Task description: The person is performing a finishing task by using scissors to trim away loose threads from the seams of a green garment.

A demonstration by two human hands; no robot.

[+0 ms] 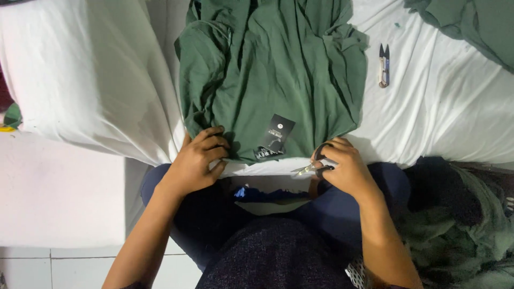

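Two hands work at the near edge of a green garment (267, 69) spread over a white sheet (444, 107) in front of me. My left hand (199, 160) has its grip closed on the garment's lower left corner, fingers curled over the cloth and thumb underneath. My right hand (345, 166) is clamped on a small pair of scissors (310, 168), whose blades point left, just below the hem. A black tag (278, 134) hangs from the hem between my hands. Farther off to the right, a thread snipper (384, 66) lies on the sheet, well apart from the garment. More green cloth (471, 27) sits at the far right corner, and a heap of dark fabric (460, 214) lies beside my right knee.
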